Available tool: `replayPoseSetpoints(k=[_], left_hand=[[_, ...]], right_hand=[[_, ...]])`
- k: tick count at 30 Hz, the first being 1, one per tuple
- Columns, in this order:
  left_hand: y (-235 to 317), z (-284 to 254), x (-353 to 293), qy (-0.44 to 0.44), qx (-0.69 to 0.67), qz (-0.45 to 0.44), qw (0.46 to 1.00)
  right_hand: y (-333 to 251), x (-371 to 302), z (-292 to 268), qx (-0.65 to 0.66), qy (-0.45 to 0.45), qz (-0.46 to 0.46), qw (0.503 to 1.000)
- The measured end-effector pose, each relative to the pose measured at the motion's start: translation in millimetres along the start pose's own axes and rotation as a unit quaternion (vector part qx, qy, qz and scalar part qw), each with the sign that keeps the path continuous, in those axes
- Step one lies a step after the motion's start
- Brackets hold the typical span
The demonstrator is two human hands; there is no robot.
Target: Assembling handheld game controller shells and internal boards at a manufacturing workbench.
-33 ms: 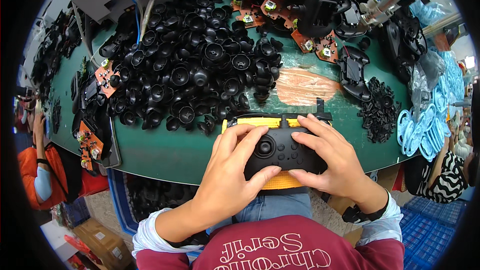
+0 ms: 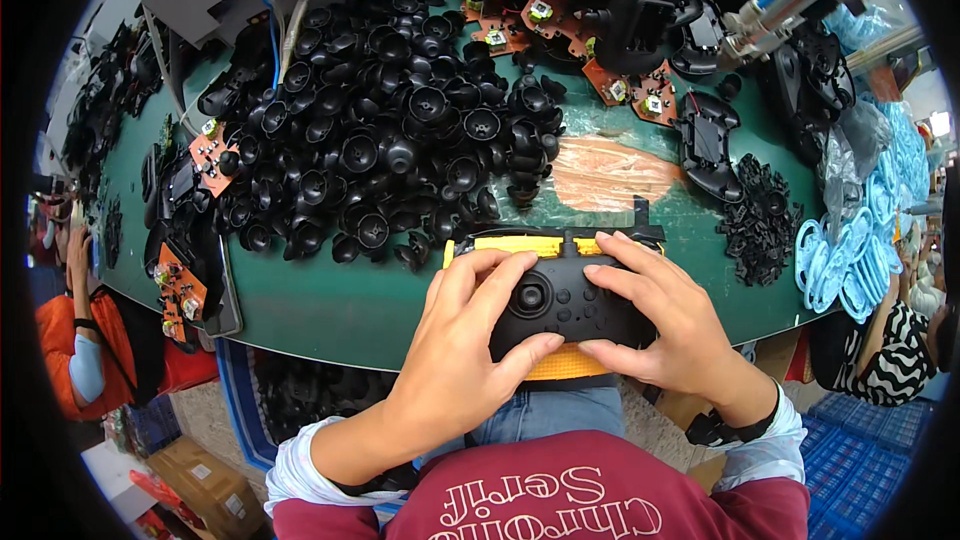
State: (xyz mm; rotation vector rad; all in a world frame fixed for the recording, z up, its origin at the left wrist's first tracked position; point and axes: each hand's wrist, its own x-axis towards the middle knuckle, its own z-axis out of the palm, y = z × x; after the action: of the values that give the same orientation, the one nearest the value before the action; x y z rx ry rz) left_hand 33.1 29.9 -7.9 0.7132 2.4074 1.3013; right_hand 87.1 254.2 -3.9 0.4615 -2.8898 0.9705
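Hands meet over a black controller point(image 2: 560, 302) at the near edge of the green worktop point(image 2: 330, 300), and we see it resting on a yellow fixture point(image 2: 560, 365) that shows above and below the shell. Our left hand point(image 2: 462, 360) curls around the controller's left side, with fingers point(image 2: 490, 275) laid flat across its top left corner and the thumb pressed against the lower front edge. Our right hand point(image 2: 665, 330) wraps the right side the same way, fingers bent over the top and the thumb lying along the lower right face; both hands are partly closed around the shell rather than clenched. A round stick socket sits on the controller's face between the two hands. Just beyond the fixture lies a large heap of black thumbstick caps point(image 2: 390, 140), spread across the middle of the worktop. Orange circuit boards point(image 2: 625, 85) lie farther back to the right, beside more controller shells point(image 2: 705, 145). A pile of small black parts point(image 2: 760, 220) lies to the right, next to light blue rings point(image 2: 845, 255) near the worktop's edge. Other people sit at the far left and right.
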Motion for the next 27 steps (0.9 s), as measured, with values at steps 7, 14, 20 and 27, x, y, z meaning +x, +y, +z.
replayPoseSetpoints(k=[7,14,20,27], left_hand=[[1.8,4.1,4.5,-0.003,0.033,0.022,0.999],[13.5,7.7,-19.9,0.022,-0.002,0.127,0.992],[25.7,17.4,-26.6,0.052,-0.113,0.13,0.984],[27.9,22.9,-29.5,0.095,-0.066,0.18,0.977]], right_hand=[[-2.0,-3.3,-2.7,0.003,-0.023,0.034,0.999],[-26.2,-12.8,-0.8,0.177,0.079,0.034,0.981],[-32.1,-25.7,11.0,0.202,0.157,-0.02,0.967],[-37.8,-18.2,8.9,0.272,0.156,-0.022,0.949]])
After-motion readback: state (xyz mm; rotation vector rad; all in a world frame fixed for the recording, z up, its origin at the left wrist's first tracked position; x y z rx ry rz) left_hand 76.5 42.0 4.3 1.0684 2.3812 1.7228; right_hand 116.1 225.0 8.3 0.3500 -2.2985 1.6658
